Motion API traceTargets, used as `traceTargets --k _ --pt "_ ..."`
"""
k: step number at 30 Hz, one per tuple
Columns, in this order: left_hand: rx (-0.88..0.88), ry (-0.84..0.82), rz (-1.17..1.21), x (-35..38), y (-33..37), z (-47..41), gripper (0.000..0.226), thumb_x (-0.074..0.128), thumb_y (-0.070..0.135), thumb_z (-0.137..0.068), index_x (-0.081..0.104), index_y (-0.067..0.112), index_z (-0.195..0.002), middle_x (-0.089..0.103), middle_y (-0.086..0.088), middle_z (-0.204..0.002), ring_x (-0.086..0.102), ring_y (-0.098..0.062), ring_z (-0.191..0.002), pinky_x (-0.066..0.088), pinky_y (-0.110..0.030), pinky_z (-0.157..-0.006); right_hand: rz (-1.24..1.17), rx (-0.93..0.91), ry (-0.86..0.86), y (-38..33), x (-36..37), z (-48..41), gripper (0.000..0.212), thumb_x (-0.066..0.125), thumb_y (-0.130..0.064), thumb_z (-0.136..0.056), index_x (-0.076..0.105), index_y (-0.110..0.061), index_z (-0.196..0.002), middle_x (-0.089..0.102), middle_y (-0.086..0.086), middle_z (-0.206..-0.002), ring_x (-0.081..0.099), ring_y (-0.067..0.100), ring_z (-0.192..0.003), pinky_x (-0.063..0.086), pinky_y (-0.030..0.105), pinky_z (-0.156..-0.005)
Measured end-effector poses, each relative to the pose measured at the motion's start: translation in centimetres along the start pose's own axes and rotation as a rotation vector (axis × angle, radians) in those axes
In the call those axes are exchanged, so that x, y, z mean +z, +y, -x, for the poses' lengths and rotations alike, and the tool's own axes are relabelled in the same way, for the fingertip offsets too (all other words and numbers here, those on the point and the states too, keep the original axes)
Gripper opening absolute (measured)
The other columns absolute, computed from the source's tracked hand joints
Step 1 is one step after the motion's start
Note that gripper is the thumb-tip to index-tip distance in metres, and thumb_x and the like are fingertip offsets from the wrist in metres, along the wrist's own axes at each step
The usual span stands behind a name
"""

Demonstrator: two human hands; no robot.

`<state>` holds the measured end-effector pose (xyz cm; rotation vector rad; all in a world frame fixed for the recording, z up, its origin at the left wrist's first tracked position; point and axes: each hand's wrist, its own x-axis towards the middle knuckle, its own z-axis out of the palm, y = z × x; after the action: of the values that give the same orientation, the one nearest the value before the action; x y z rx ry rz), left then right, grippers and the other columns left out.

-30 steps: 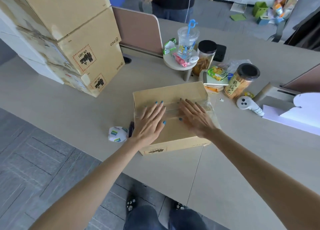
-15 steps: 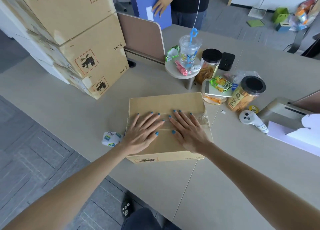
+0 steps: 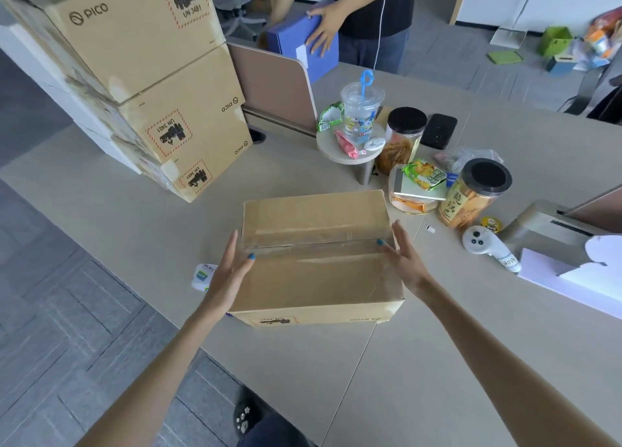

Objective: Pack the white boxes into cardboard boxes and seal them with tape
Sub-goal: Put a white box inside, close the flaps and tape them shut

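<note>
Our left hand [image 3: 232, 271] flat against left end of cardboard box [image 3: 316, 278], right hand [image 3: 402, 258] flat against right end. Fingers straight, thumbs on top edge, hands apart with box between. Clear tape [image 3: 316, 241] runs along closed flap seam. Box sits close to near edge of table [image 3: 101, 217], about midway along. We judge sealing nearly done, with tape ends being pressed down sides. Next: rub ends firm, or squeeze evenly to lift toward stacked boxes [image 3: 151, 86] at far left corner. Small white packet [image 3: 203, 276] just beside left hand.

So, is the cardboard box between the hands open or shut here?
Shut and taped: the cardboard box has both top flaps flat, with glossy clear tape along the seam between them.
</note>
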<state>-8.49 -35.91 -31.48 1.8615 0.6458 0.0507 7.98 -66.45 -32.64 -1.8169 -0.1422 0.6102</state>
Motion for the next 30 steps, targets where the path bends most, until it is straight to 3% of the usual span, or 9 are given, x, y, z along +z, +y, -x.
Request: traceTargets --k 2,4,10,13,16,21,25,30 --pt "-0.096 -0.005 0.143 0.3 0.5 0.5 0.077 0.061 0.038 -0.094 0.016 0.036 -0.156 0.017 0.019 -0.16 0.015 0.001 -0.146 0.015 -0.025 -0.113 -0.203 0.031 -0.051 0.0 0.3 0.7 0.056 0.047 -0.016 -0.102 0.027 -0.031 -0.152 0.048 -0.001 -0.146 0.054 0.014 -0.124 0.05 0.027 -0.094" --pt "-0.142 0.034 0.246 0.6 0.5 0.9 0.074 0.06 0.023 -0.096 0.019 0.037 -0.155 0.027 0.019 -0.156 0.02 -0.002 -0.145 0.016 -0.026 -0.11 -0.311 0.035 -0.074 -0.1 0.6 1.3 0.055 0.046 -0.011 -0.1 0.035 -0.036 -0.147 0.061 -0.005 -0.132 0.063 0.012 -0.111 0.054 0.023 -0.081" --pt "-0.208 0.071 0.353 0.8 0.9 1.3 0.073 0.069 0.018 -0.087 0.034 0.045 -0.146 0.043 0.029 -0.131 0.036 -0.003 -0.128 0.023 -0.037 -0.106 -0.471 0.087 -0.099 0.3 0.9 1.3 0.057 0.052 -0.009 -0.095 0.041 -0.042 -0.141 0.064 0.003 -0.125 0.068 0.021 -0.101 0.057 0.036 -0.073" --pt "-0.224 0.067 0.366 0.9 1.1 1.2 0.077 0.074 0.016 -0.082 0.037 0.045 -0.143 0.046 0.038 -0.116 0.045 0.009 -0.111 0.028 -0.041 -0.108 -0.504 0.077 -0.092 0.4 1.2 1.2 0.058 0.05 -0.006 -0.095 0.042 -0.041 -0.14 0.065 0.005 -0.124 0.068 0.022 -0.099 0.058 0.039 -0.074" --pt "-0.238 0.067 0.362 0.8 1.4 1.3 0.072 0.071 0.011 -0.086 0.04 0.047 -0.14 0.049 0.038 -0.114 0.045 0.013 -0.107 0.03 -0.043 -0.112 -0.526 0.057 -0.085 0.3 1.4 1.2 0.058 0.048 -0.004 -0.095 0.044 -0.04 -0.14 0.065 0.007 -0.124 0.067 0.026 -0.102 0.056 0.047 -0.083" --pt "-0.222 0.047 0.376 -0.6 2.4 1.4 0.078 0.08 0.021 -0.072 0.045 0.053 -0.133 0.053 0.027 -0.128 0.049 -0.008 -0.125 0.037 -0.047 -0.108 -0.55 0.023 -0.051 -0.6 1.6 1.8 0.059 0.048 -0.002 -0.094 0.046 -0.041 -0.138 0.065 0.007 -0.125 0.065 0.029 -0.105 0.054 0.049 -0.086" --pt "-0.168 0.059 0.416 -2.4 4.1 1.5 0.073 0.077 0.013 -0.079 0.045 0.049 -0.135 0.06 0.015 -0.128 0.059 -0.017 -0.119 0.053 -0.046 -0.088 -0.542 -0.048 -0.039 -3.0 2.0 2.4 0.057 0.051 -0.005 -0.095 0.047 -0.042 -0.137 0.066 0.002 -0.124 0.064 0.027 -0.109 0.056 0.047 -0.086" --pt "-0.108 0.099 0.442 -5.8 6.1 2.4 0.075 0.078 0.015 -0.076 0.045 0.047 -0.136 0.061 0.012 -0.127 0.06 -0.018 -0.116 0.053 -0.045 -0.086 -0.54 -0.15 -0.06 -6.9 3.6 3.1 0.054 0.056 -0.009 -0.096 0.047 -0.044 -0.137 0.065 0.0 -0.126 0.063 0.027 -0.111 0.055 0.047 -0.088"
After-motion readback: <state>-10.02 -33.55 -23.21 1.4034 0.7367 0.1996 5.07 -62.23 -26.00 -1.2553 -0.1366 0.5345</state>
